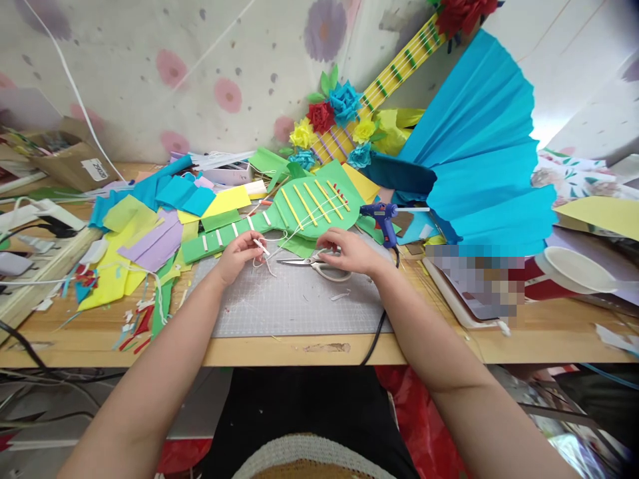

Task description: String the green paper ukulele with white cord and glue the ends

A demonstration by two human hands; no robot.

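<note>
On the cluttered bench [284,354], the left hand [240,256] pinches a white strip [261,247] and the right hand [347,251] curls over scissors [295,263], its grip unclear, a green paper guitar [324,229] just beyond them.

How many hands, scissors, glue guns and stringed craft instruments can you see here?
Hands: 2, the left hand and the right hand
Scissors: 1
Glue gun: 1
Stringed craft instruments: 2, the green instrument and the yellow instrument
Total: 6

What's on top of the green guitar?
The green guitar has yellow strips, white strips along its neck, small red bits and white string across it. What's under its middle is hidden: the guitar covers it.
</note>
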